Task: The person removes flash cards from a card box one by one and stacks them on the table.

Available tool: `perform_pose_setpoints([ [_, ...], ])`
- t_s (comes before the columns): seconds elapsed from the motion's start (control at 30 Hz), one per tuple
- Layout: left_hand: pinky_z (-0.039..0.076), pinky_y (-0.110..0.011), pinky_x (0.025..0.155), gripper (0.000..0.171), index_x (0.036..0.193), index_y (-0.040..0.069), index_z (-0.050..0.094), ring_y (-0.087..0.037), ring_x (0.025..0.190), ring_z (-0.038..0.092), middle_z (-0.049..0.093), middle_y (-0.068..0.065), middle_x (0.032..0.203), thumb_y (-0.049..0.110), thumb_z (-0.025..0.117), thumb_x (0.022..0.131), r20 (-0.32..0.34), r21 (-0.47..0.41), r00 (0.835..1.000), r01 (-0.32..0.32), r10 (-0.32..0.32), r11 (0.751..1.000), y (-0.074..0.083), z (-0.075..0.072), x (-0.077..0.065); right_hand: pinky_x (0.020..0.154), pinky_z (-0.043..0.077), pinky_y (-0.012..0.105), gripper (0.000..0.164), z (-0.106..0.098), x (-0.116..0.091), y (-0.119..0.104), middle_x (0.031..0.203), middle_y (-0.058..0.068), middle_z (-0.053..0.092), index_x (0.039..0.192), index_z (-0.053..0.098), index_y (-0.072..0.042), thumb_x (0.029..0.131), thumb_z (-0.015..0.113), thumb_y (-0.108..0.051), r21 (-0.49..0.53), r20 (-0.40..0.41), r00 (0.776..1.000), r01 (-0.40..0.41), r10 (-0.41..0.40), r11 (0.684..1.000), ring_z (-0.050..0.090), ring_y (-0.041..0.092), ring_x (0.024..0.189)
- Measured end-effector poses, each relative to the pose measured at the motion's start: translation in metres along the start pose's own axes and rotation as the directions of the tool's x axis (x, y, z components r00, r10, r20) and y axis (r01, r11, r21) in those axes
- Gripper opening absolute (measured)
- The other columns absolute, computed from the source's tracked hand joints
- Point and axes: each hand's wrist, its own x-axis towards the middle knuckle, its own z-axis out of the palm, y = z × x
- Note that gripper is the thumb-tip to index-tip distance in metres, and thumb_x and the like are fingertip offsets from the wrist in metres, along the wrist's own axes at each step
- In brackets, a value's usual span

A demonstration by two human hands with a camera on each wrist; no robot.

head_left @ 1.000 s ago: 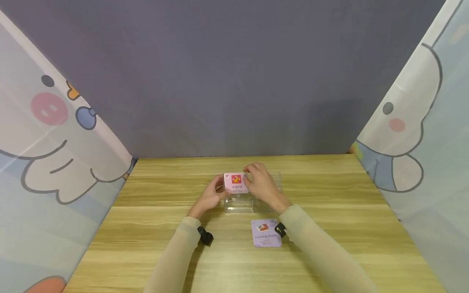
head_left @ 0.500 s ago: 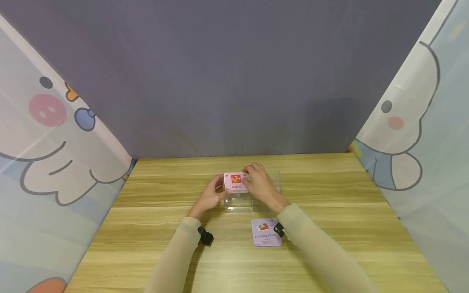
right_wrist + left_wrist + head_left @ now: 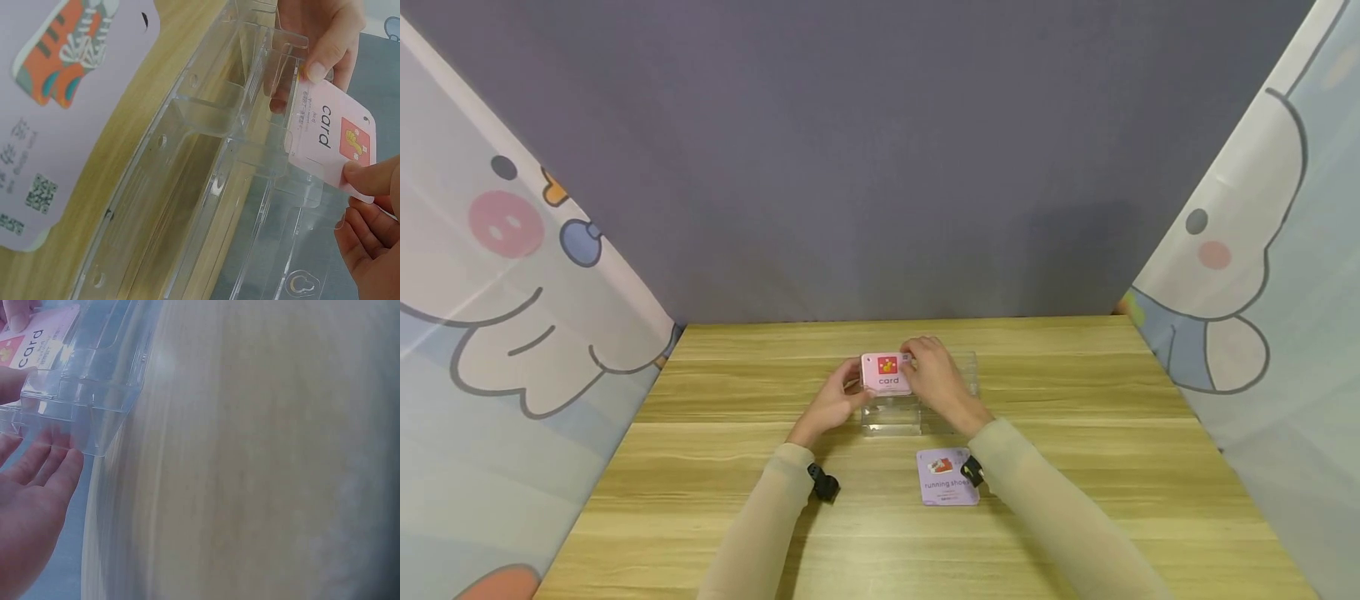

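Note:
A pink flash card (image 3: 885, 377) printed "card" stands upright in the top tier of a clear plastic stepped card holder (image 3: 891, 421). My left hand (image 3: 833, 402) grips the holder's left end, thumb in front at the card's edge and fingers behind the plastic, as the left wrist view shows. At the card's upper right corner, my right hand (image 3: 938, 385) pinches it between thumb and fingers; in the right wrist view the thumb lies on the card's face (image 3: 328, 125). Whether more cards sit behind it cannot be told.
A purple flash card (image 3: 946, 493) printed "running shoes" lies on the wooden table (image 3: 700, 467) in front of the holder, partly under the right wrist's camera strap (image 3: 973, 472). A grey wall (image 3: 880, 167) rises behind the table, and cartoon-printed curtains (image 3: 512, 333) hang at both sides.
The hands, the pink card and the holder keep nearly the same places. Only a slight shift of the whole head view shows.

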Motion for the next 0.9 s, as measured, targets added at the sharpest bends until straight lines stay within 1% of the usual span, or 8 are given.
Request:
perform_pose_setpoints([
  [0.17, 0.039, -0.05, 0.117, 0.062, 0.149, -0.001, 0.041, -0.039, 0.135, 0.048, 0.052, -0.023, 0.143, 0.002, 0.069, 0.093, 0.003, -0.01, 1.0, -0.012, 0.012, 1.0, 0.001, 0.0, 0.0, 0.083, 0.059, 0.037, 0.02, -0.001, 0.0, -0.001, 0.101, 0.011, 0.07, 0.109, 0.068, -0.001, 0.09, 0.075, -0.005, 0.021, 0.023, 0.999, -0.046, 0.045, 0.999, 0.062, 0.025, 0.095],
  [0.33, 0.04, -0.049, 0.116, 0.061, 0.149, 0.0, 0.042, -0.038, 0.135, 0.049, 0.053, -0.022, 0.143, 0.002, 0.069, 0.094, 0.003, -0.007, 1.0, -0.008, 0.008, 1.0, 0.001, 0.001, 0.001, 0.078, 0.06, 0.036, 0.021, -0.005, 0.0, -0.003, 0.1, 0.01, 0.069, 0.11, 0.067, -0.001, 0.091, 0.074, -0.005, 0.045, 0.02, 0.998, -0.066, 0.065, 0.997, 0.062, 0.025, 0.093],
  [0.5, 0.04, -0.046, 0.117, 0.061, 0.149, 0.001, 0.041, -0.036, 0.135, 0.049, 0.053, -0.021, 0.143, 0.002, 0.068, 0.094, 0.01, -0.004, 1.0, 0.01, -0.01, 1.0, 0.003, 0.002, 0.001, 0.08, 0.059, 0.037, 0.02, -0.009, -0.001, -0.002, 0.102, 0.01, 0.068, 0.111, 0.067, -0.002, 0.092, 0.072, -0.006, 0.05, 0.022, 0.996, -0.091, 0.09, 0.995, 0.061, 0.025, 0.095],
  [0.6, 0.039, -0.048, 0.117, 0.06, 0.149, 0.0, 0.041, -0.036, 0.134, 0.049, 0.053, -0.021, 0.142, 0.001, 0.067, 0.095, 0.009, -0.008, 1.0, 0.009, -0.009, 1.0, 0.003, 0.002, 0.002, 0.079, 0.058, 0.037, 0.02, -0.011, 0.0, -0.003, 0.101, 0.009, 0.067, 0.111, 0.066, -0.003, 0.093, 0.071, -0.007, 0.057, 0.021, 0.995, -0.099, 0.098, 0.994, 0.061, 0.024, 0.094],
  [0.73, 0.04, -0.051, 0.116, 0.06, 0.149, -0.002, 0.041, -0.039, 0.134, 0.049, 0.053, -0.023, 0.142, 0.0, 0.067, 0.094, 0.007, -0.012, 1.0, -0.003, 0.004, 1.0, 0.003, 0.002, 0.001, 0.074, 0.058, 0.035, 0.02, -0.013, 0.0, -0.004, 0.099, 0.008, 0.064, 0.112, 0.066, -0.004, 0.093, 0.071, -0.007, 0.08, 0.01, 0.995, -0.102, 0.101, 0.992, 0.06, 0.022, 0.089],
  [0.9, 0.04, -0.049, 0.117, 0.061, 0.149, 0.0, 0.042, -0.037, 0.134, 0.049, 0.054, -0.021, 0.142, 0.0, 0.068, 0.094, 0.004, -0.013, 1.0, 0.007, -0.007, 1.0, 0.003, 0.001, 0.001, 0.072, 0.057, 0.033, 0.021, -0.014, 0.0, -0.004, 0.099, 0.007, 0.062, 0.113, 0.064, -0.004, 0.093, 0.069, -0.005, 0.124, -0.005, 0.995, -0.102, 0.103, 0.987, 0.06, 0.021, 0.086],
])
